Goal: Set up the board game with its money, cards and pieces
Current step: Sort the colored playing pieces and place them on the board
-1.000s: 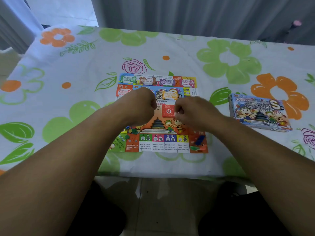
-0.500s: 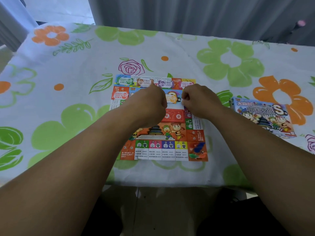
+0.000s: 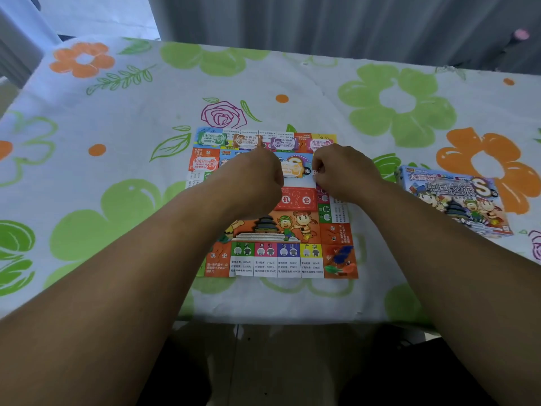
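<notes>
While both hands sit curled over the middle of the game board (image 3: 275, 230), the thing between them is the orange money stack (image 3: 292, 169), long axis running side to side, just right of the left hand (image 3: 251, 180) and just left of the right hand (image 3: 342, 171). Left hand is a closed fist, thumb up; can't tell if it holds anything. Right hand's fingertips (image 3: 317, 171) are pinched on something small and pale, too small to identify. Right hand looks nearer the stack's end, so my guess is it places next. Red card deck (image 3: 295, 199) lies just below both hands. Game box (image 3: 456, 200) sits well right of the right hand on the bench (image 3: 146, 112).
</notes>
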Motion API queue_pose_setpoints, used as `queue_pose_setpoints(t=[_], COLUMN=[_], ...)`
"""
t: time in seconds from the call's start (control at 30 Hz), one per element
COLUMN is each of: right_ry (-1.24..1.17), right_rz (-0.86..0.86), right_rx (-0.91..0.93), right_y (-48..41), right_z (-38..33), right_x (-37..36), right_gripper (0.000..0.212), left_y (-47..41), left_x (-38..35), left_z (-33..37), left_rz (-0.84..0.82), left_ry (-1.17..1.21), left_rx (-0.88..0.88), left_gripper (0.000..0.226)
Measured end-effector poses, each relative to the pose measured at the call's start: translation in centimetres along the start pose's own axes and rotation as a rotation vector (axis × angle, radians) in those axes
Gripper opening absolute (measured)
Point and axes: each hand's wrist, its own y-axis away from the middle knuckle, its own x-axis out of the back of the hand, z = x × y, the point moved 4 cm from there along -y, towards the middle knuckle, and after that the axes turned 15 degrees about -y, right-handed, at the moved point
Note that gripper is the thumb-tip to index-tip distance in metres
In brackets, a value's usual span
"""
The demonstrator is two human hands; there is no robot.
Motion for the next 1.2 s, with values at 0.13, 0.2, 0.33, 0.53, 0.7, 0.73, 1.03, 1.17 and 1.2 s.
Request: queue_pose_setpoints(t=[0.13, 0.2, 0.33, 0.53, 0.7, 0.73, 1.03, 1.17, 1.2], right_ry=[0.001, -0.003, -0.048, -0.09, -0.084, -0.096, -0.115, -0.106, -0.109], right_rz=[-0.007, -0.003, 0.002, -0.095, -0.218, -0.243, -0.459, -0.456, -0.449], right_rx=[-0.009, 0.001, 0.057, 0.266, 0.33, 0.324, 0.256, 0.231, 0.23], right_y=[0.3, 0.5, 1.1, 2.7, 3.7, 3.9, 4.5, 4.3, 4.1], right_z=[-0.2, -0.6, -2.4, -7.5, -10.8, -11.2, -13.7, -13.5, -13.4], right_x=[0.5, 1.0, 1.6, 0.0, -2.1, -2.5, -6.0, -6.8, -7.0], right_gripper=[0.011, 0.013, 0.012, 0.016, 0.029, 0.033, 0.066, 0.064, 0.062], left_y=[0.1, 0.2, 0.7, 2.1, 3.9, 4.1, 5.4, 5.1, 5.0], left_x=[0.1, 0.4, 1.2, 2.0, 2.1, 1.9, -2.8, -3.6, -3.7], left_z=[-0.1, -0.1, -0.8, -3.7, -6.8, -7.2, -9.1, -9.3, -9.5], left_rz=[0.0, 0.0, 0.017, 0.068, 0.081, 0.076, -0.06, -0.039, -0.037], left_ry=[0.019, 0.037, 0.07, 0.049, 0.048, 0.038, -0.03, -0.008, -0.001], left_rx=[0.008, 0.017, 0.044, 0.114, 0.171, 0.184, 0.213, 0.247, 0.26], left_gripper=[0.02, 0.021, 0.024, 0.023, 0.026, 0.028, 0.07, 0.078, 0.078])
